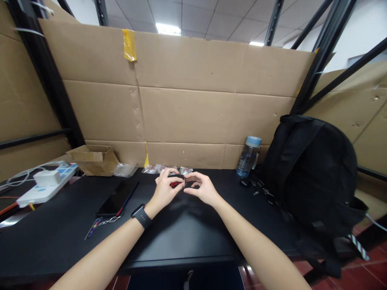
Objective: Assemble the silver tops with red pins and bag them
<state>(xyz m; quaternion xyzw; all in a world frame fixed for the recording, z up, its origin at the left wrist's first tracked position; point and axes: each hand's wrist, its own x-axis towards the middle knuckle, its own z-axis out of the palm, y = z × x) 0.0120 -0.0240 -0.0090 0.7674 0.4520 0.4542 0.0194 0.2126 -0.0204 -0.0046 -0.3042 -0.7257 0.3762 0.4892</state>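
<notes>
My left hand [165, 188], with a dark watch on its wrist, is curled around a small red and dark thing [173, 184], mostly covered by the fingers. Facing it, my right hand [203, 188] grips a small thin piece [185, 183], seen nearly edge-on, between thumb and fingers. The left fingertips meet this piece from the other side. Both hands are held just above the black table [187, 237]. Behind them lie several small clear plastic packets [160, 169]; what is in them is too small to tell.
To the left are a phone [117, 197] with a keychain [98, 225], an open cardboard box [95, 160], and a white power strip [48, 185]. A water bottle [248, 157] and a black backpack [314, 173] stand right. A cardboard wall [187, 112] closes the back.
</notes>
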